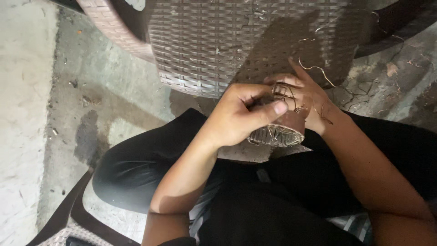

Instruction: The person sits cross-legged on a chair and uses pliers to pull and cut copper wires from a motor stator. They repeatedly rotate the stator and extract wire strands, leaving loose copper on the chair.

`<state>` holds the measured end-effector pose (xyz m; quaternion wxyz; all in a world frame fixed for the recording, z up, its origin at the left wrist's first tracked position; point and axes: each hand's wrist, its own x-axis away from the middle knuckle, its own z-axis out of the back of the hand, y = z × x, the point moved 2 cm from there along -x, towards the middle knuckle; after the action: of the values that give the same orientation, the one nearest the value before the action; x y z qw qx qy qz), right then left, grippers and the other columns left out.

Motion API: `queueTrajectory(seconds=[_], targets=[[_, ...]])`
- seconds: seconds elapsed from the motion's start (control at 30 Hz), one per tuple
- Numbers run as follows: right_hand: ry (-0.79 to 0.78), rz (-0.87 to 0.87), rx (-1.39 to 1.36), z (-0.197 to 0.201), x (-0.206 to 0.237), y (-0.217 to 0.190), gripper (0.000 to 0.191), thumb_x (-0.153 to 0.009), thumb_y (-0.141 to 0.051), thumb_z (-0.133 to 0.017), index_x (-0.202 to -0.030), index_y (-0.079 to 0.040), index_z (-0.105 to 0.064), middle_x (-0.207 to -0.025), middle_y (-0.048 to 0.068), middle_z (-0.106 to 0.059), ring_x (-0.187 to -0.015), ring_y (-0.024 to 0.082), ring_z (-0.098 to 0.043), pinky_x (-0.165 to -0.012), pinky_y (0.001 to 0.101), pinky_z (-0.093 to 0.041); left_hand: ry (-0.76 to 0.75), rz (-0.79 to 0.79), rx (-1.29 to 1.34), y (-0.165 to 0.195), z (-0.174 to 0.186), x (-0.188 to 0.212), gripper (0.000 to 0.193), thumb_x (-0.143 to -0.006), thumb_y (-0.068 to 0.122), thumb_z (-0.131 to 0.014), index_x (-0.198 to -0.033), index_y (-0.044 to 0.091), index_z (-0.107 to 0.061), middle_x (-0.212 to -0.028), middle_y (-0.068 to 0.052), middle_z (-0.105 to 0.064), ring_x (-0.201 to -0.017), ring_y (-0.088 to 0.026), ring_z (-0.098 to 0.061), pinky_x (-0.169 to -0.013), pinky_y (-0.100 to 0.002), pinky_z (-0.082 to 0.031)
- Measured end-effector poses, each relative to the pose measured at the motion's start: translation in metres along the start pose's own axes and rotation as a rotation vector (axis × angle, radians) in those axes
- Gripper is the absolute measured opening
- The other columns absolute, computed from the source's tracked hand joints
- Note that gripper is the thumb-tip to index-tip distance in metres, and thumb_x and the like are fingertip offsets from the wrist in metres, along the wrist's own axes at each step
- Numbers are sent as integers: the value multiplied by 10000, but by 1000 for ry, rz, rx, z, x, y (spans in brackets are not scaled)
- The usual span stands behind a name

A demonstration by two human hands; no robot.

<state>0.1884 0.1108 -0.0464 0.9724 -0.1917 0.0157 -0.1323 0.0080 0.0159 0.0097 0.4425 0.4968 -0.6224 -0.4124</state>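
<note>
The left hand (241,116) covers most of the small round wire-wrapped object (276,132), so only its ribbed lower rim shows. The right hand (307,102) sits half behind it (fingertips lost in blurred wire strands (314,68)). The woven chair (218,41) runs off the top edge.

Brown woven-pattern plastic chair (214,45) is standing ahead on stained concrete floor (104,91), dry fibre scraps (364,98) lying beside it; black trousers (150,164) are filling foreground w/ knees bent.

Thin coppery wire (314,68) with a dull metal shine, ribbed glossy coil (276,135), woven matt plastic chair (218,41), rough stained concrete floor (91,91), soft black cloth trousers (150,155).
</note>
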Motion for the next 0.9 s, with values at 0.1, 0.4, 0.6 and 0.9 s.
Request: queueTrajectory(seconds=[0.1,0.4,0.6,0.9], targets=[[-22,-5,-10,0,1,0,302,-898,-342,-626,-1167,-227,-700,-1298,-25,-679,-1334,201,-568,-1268,609,-213,-37,0,101,5,2,2,332,-1012,333,-689,-933,12,-721,-713,29,-598,-657,-60,-506,-584,-261,-411],[15,-110,-170,7,5,-4,312,-892,-241,-672,-1198,-184,-695,-1291,20,-683,-1349,236,-550,-1250,583,-255,-10,-31,-24,5,6,3,403,-1050,369,-637,-849,23,-694,-683,37,-559,-659,-59,-475,-590,-266,-396],[-6,-53,-213,10,5,-7,360,-871,-289,-672,-1202,-149,-681,-1298,33,-660,-1349,228,-544,-1260,587,-235,31,10,-39,4,7,1,448,-1054,373,-643,-773,24,-648,-644,39,-502,-631,-62,-437,-565,-273,-364],[-42,-137,-57,14,7,-7,288,-921,-249,-668,-1198,-181,-705,-1364,27,-664,-1420,248,-505,-1234,554,-295,43,30,-35,9,10,3,399,-1047,357,-643,-835,23,-695,-665,46,-553,-662,-48,-483,-585,-267,-412]])
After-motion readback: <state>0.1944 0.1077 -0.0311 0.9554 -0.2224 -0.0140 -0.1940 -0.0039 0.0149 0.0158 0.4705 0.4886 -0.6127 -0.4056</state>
